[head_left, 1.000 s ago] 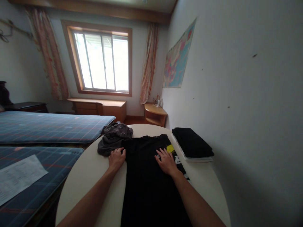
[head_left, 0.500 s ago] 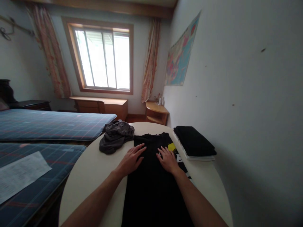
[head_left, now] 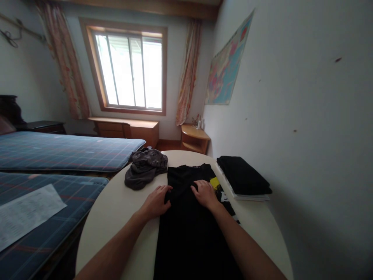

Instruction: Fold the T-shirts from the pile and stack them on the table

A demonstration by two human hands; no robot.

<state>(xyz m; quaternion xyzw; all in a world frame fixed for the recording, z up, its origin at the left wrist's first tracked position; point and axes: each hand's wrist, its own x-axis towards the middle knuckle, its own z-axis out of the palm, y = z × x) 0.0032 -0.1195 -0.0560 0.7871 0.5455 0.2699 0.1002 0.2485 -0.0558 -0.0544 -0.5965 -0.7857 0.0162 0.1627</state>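
A black T-shirt (head_left: 189, 229) lies lengthwise on the round cream table (head_left: 116, 217), its neckline at the far end. Along its right side shows a yellow and white print. My left hand (head_left: 155, 202) rests on the shirt's left edge, fingers bent and thumb apart from them. On the upper right part, beside the yellow patch, my right hand (head_left: 204, 193) lies palm down with fingers slightly curled and thumb apart. Both hands touch the cloth; what is under the fingertips is hidden.
A crumpled dark grey garment (head_left: 145, 169) lies at the table's far left. Folded black clothing (head_left: 243, 175) sits on something white at the right, near the wall (head_left: 320, 167). Plaid mattresses (head_left: 72, 153) stand at the left, one with a paper sheet (head_left: 32, 214) on it.
My fingers, spread flatter before, have drawn in and bent. Both hands have shifted slightly toward me on the shirt. The view has turned a little left.
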